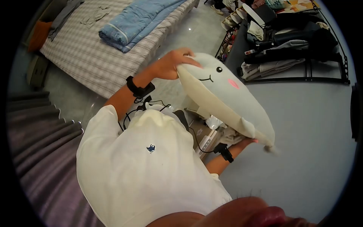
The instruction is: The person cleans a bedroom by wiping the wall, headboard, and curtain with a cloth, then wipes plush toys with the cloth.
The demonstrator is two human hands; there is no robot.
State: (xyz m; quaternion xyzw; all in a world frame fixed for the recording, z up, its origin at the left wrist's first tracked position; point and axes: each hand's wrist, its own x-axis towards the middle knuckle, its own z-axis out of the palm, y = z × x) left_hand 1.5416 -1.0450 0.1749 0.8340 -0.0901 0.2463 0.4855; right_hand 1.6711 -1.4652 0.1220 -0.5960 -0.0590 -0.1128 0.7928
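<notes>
A large plush toy (pixel 238 94), pale grey-blue on top and cream underneath, with a black eye, a stitched smile and a pink cheek, is held up in front of my chest. My left hand (pixel 174 63) grips its head end, with the thumb and fingers around the edge. At the narrow tail end, my right hand (pixel 245 143) is closed on the lower side, its fingers partly hidden beneath the toy. Both wrists wear black bands with small devices and cables.
A bed (pixel 75 49) with a checked sheet and a folded blue quilt (pixel 132 26) stands at upper left. Clothes (pixel 298 41) lie on a black rack at upper right. Cardboard boxes (pixel 200 132) sit below the toy. Purple curtains (pixel 45 151) hang at left.
</notes>
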